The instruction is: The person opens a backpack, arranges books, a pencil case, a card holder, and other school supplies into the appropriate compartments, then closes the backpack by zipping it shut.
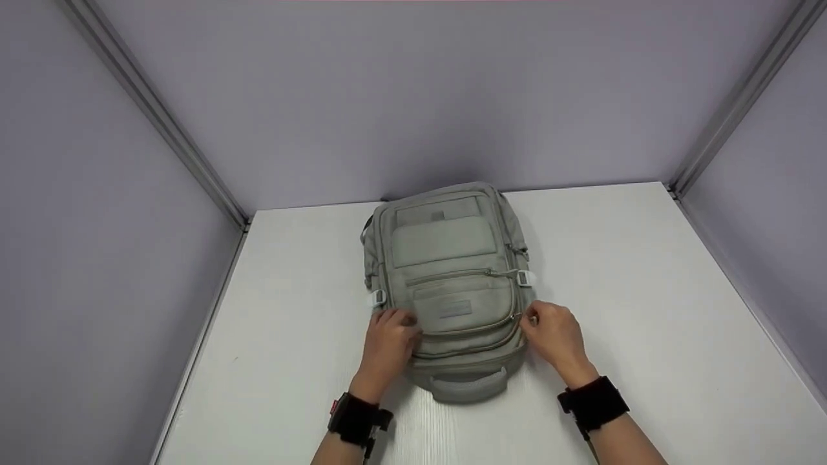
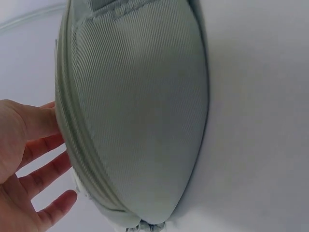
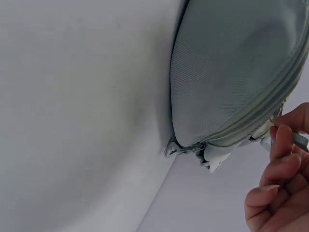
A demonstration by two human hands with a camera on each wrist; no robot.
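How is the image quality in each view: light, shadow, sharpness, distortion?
Head view: even, soft light, no glare; a faint shadow behind the backpack on the table; wide-angle lens bends the wall rails. Left wrist view: fabric weave sharp, the left hand near the lens slightly soft. Right wrist view: dim shadow under the backpack edge, the right hand a little blurred at the frame edge.

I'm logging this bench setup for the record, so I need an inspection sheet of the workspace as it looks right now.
Surface: white table, bare around the bag.
Job's things: grey-green backpack lying flat, carry handle toward the person, front zips mostly closed.
Clutter: nothing seen.
Hands: left hand rests on the backpack's left edge, fingers relaxed; right hand pinches a zipper pull at its right edge.
Cables: nothing seen; black wrist straps only.
Surroundings: plain lavender walls with metal corner rails.
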